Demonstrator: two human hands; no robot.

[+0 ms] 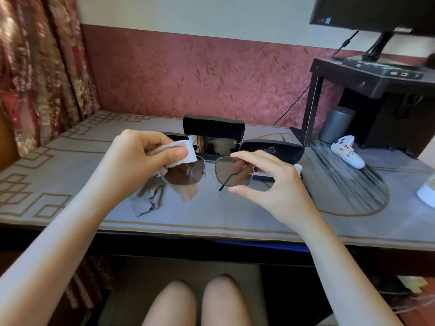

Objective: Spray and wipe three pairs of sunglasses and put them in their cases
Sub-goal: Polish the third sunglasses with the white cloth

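Head-worn view (wide-angle, straight lines bowed at the edges): looks forward and down from the person's head, with left hand (141, 154) and right hand (266, 184) near the lens, table (235, 220) crossing mid-frame, wall (188, 74) beyond.

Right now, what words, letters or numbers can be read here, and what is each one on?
"D": gold letter on the dark sunglasses in the open case.
"D5": handwritten on the white gadget; the marks above it are unclear.
On the closed case: logo and small print, too small to read.
On the monitor: lettering on its lower edge, blurred.
On the held sunglasses and cloth: no text seen.
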